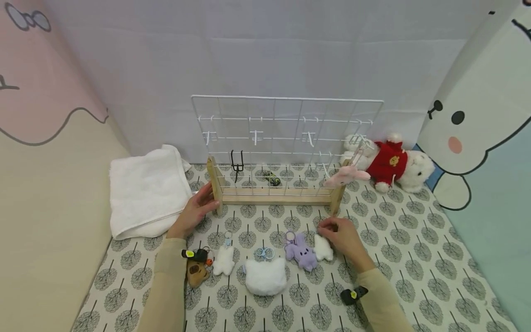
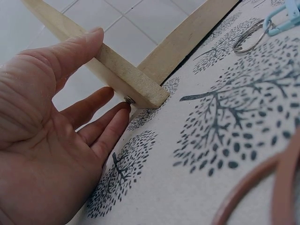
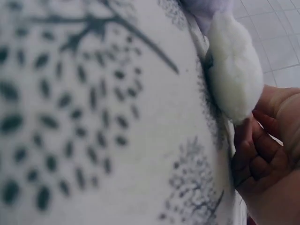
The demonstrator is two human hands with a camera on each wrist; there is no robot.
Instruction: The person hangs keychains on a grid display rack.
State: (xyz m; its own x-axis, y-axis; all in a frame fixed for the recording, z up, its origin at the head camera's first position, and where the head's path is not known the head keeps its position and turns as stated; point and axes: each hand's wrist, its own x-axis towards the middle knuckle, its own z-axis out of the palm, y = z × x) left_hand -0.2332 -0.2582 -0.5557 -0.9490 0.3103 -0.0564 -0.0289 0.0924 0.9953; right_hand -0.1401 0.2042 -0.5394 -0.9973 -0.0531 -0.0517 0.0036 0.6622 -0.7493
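A white wire grid rack (image 1: 274, 151) on a wooden base stands at the back of the table. My left hand (image 1: 195, 211) holds its left wooden post (image 2: 136, 82), thumb on one side and fingers on the other. At the right, my right hand (image 1: 341, 234) pinches the top end of a small white plush keychain (image 1: 322, 248), which lies on the cloth; the fingertips are partly hidden. Beside it lies a purple plush bunny keychain (image 1: 303, 252). A white fluffy pouch-like plush (image 1: 265, 277), another white plush keychain (image 1: 224, 261) and a brown plush keychain (image 1: 197, 273) lie further left.
White hooks (image 1: 256, 137) and a black hook (image 1: 237, 164) hang on the grid. A pink plush (image 1: 347, 175) hangs at its right end. A white plush toy in a red sweater (image 1: 387, 161) lies behind right, a folded white towel (image 1: 149, 191) at left.
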